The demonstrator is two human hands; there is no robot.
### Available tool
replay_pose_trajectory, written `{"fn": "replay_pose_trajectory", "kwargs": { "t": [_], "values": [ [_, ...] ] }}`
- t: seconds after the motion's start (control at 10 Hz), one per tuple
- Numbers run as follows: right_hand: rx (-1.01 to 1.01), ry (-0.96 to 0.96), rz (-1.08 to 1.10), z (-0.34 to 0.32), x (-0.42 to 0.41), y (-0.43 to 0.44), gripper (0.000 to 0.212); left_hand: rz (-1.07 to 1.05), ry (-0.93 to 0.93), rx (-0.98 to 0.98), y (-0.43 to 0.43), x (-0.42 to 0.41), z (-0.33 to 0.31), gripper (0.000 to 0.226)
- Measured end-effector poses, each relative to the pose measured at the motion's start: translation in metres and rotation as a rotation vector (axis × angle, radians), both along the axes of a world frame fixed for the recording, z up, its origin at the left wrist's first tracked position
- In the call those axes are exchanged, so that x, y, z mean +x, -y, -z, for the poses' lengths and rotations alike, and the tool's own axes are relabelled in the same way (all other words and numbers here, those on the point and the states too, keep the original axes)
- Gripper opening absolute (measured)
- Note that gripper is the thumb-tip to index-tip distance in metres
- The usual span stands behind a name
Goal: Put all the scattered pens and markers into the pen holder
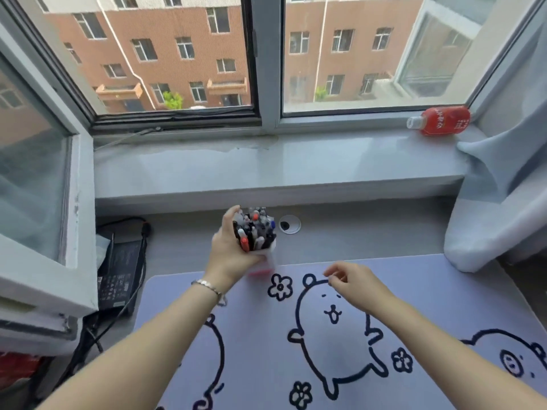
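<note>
White and translucent with a reddish base, the pen holder [265, 255] stands at the far edge of the desk mat [414, 291], packed with pens and markers [254, 229] pointing upward, long axes near vertical. The left hand [229, 250] is wrapped round its left side, fingers closed on the wall and thumb reaching up past the rim. The right hand [350, 284] hovers over the mat to the right of the holder and slightly nearer the person, fingers loosely curled and fingertips pinched together; nothing can be made out between them. No loose pen is visible on the mat or the grey desk [370, 232]. Judgement: collection appears complete or nearly so; the left hand, the nearer, likely only steadies or sets down the holder.
</note>
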State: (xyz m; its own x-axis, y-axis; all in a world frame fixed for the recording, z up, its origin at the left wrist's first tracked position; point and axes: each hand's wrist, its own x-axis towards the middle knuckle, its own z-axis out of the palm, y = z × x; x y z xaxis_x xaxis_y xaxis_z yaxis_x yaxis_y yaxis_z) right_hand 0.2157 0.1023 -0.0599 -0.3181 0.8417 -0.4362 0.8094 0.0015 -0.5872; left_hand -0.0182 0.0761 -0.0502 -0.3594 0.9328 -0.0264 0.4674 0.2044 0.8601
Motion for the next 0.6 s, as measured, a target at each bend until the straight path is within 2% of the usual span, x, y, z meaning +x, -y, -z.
{"fn": "replay_pose_trajectory", "kwargs": {
  "t": [0.1,0.4,0.5,0.6],
  "values": [
    [-0.01,0.013,0.024,-0.004,-0.014,0.002,0.025,-0.025,0.005,-0.027,-0.021,-0.02,0.004,0.1],
    [-0.003,0.058,0.03,-0.009,-0.005,0.009,0.023,0.127,0.031,-0.121,-0.025,-0.027,0.012,0.104],
    [0.005,0.126,-0.014,-0.015,0.005,0.006,0.026,0.08,-0.057,-0.135,-0.017,-0.021,0.001,0.111],
    [0.035,0.155,-0.048,-0.021,0.01,-0.001,0.028,-0.155,-0.227,-0.095,-0.006,0.007,-0.004,0.106]
  ]
}}
